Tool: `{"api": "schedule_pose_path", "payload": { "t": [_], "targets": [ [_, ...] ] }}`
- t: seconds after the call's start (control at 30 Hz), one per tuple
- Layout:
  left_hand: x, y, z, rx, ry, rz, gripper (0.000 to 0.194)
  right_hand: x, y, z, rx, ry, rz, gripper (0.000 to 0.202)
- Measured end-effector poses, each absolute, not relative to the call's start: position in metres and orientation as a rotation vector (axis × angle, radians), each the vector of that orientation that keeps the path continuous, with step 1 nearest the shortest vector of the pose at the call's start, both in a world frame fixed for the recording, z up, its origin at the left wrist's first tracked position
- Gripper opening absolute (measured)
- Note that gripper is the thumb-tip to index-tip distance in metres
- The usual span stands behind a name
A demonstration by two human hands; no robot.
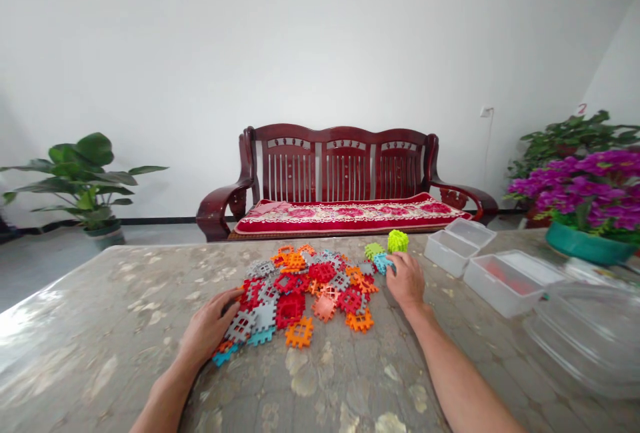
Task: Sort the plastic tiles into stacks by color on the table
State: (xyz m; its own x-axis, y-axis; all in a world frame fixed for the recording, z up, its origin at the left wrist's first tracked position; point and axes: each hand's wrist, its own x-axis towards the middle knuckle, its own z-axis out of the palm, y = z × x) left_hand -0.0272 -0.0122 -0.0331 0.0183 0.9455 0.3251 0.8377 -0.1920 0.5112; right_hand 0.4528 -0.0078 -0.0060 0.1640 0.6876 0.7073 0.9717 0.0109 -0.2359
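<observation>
A loose pile of square interlocking plastic tiles with notched edges lies on the table in red, orange, grey and blue. My left hand rests at the pile's left edge, its thumb and fingers apart around nothing I can see. At the right side of the pile, my right hand has its fingertips closed on a light blue tile, partly covered by the hand. Just beyond it stands a bright green cube, beside a flat green tile.
Two clear plastic boxes stand on the right: one open box and a nearer box with red pieces inside. Clear lids lie closer to me. A teal flowerpot holds purple flowers. A wooden bench stands behind the table.
</observation>
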Motion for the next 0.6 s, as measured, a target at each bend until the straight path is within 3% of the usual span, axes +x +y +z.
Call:
{"api": "schedule_pose_path", "payload": {
  "t": [0.2,0.6],
  "targets": [
    [-0.017,-0.021,-0.020,2.118,1.906,0.832,0.045,0.429,-0.013,-0.003,-1.537,-1.719,-0.467,0.021],
    [-0.008,-0.030,-0.013,2.115,1.944,0.788,0.042,0.300,-0.067,0.029,-1.132,-2.160,0.035,0.013]
  ]
}}
